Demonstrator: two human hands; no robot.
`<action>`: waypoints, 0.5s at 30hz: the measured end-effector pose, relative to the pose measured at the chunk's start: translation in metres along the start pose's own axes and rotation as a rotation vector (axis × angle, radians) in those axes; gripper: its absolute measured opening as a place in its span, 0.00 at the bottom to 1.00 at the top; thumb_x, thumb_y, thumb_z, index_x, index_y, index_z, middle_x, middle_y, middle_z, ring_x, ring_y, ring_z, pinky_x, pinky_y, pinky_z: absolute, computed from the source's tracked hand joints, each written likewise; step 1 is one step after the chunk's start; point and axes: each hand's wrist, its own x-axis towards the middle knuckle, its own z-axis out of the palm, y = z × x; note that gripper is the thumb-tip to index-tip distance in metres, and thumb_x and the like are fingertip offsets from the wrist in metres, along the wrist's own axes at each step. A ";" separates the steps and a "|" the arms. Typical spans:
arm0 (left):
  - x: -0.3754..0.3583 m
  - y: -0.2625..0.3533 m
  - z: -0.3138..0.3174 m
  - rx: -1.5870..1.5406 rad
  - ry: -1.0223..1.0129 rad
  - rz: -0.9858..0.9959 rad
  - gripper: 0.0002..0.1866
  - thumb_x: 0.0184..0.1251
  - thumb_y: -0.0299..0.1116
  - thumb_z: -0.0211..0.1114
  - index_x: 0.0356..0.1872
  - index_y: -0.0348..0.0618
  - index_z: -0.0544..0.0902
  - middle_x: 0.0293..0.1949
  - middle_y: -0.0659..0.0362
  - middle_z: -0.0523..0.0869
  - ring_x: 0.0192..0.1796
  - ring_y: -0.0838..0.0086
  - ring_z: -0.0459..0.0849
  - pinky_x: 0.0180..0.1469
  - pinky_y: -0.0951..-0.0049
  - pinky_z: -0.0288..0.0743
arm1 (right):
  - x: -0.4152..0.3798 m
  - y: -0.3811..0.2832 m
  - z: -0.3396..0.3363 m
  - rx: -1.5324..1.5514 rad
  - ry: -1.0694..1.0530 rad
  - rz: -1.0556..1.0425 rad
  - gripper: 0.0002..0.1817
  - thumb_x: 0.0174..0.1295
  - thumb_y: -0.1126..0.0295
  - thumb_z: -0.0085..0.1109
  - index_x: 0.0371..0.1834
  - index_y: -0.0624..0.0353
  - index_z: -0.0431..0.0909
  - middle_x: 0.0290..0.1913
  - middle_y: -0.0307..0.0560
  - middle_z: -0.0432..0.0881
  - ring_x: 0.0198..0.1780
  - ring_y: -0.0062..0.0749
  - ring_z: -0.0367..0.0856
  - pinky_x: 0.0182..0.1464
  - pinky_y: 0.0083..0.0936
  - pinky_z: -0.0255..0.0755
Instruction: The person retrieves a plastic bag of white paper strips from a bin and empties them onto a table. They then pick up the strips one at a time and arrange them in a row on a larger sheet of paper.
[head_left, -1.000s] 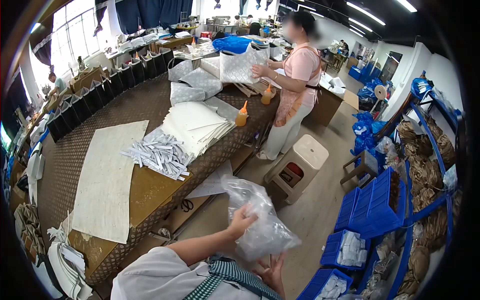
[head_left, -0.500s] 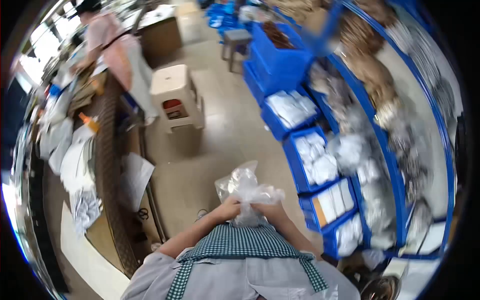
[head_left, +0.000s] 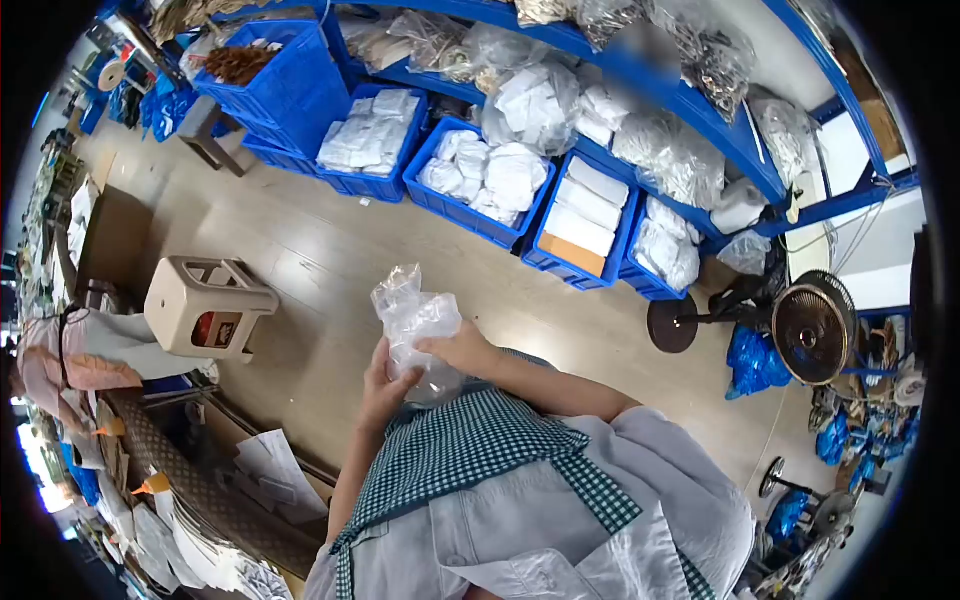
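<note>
A crumpled clear plastic bag (head_left: 418,318) is held in front of my checked green apron (head_left: 470,440). My left hand (head_left: 382,388) grips its lower left side, with thumb and fingers around the plastic. From the right, my right hand (head_left: 462,350) pinches the bag near its middle, thumb laid across it. The top of the bag sticks up loosely above both hands. Whether anything lies inside it I cannot make out.
Blue crates (head_left: 480,225) of white packets line the floor below a blue shelf (head_left: 720,130) of bagged goods. A beige plastic stool (head_left: 205,305) stands left, beside a person in pink (head_left: 85,350) at a cluttered worktable. A standing fan (head_left: 812,325) is at right.
My view has swung right, so crates and shelf now lie ahead and the fan shows. The bag stays in both hands, which have shifted their hold on it.
</note>
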 end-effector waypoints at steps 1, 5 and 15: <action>0.003 0.004 -0.003 -0.048 0.037 -0.036 0.34 0.63 0.22 0.67 0.72 0.32 0.67 0.61 0.53 0.81 0.61 0.67 0.81 0.63 0.68 0.75 | -0.007 0.000 0.000 0.054 -0.010 0.046 0.35 0.62 0.59 0.71 0.69 0.63 0.70 0.60 0.53 0.81 0.60 0.38 0.80 0.61 0.34 0.75; 0.021 -0.019 -0.021 -0.028 -0.049 -0.100 0.30 0.63 0.19 0.66 0.68 0.33 0.71 0.61 0.53 0.82 0.62 0.68 0.80 0.65 0.66 0.74 | -0.028 0.016 -0.026 -0.133 -0.063 0.126 0.42 0.65 0.53 0.68 0.76 0.61 0.60 0.67 0.56 0.74 0.66 0.41 0.75 0.66 0.35 0.71; 0.052 -0.060 -0.038 0.111 0.017 -0.021 0.35 0.75 0.38 0.64 0.77 0.38 0.60 0.69 0.44 0.73 0.66 0.64 0.77 0.68 0.65 0.72 | 0.004 0.076 -0.093 -0.331 0.201 0.293 0.24 0.60 0.61 0.71 0.53 0.67 0.79 0.42 0.48 0.86 0.43 0.32 0.83 0.48 0.30 0.78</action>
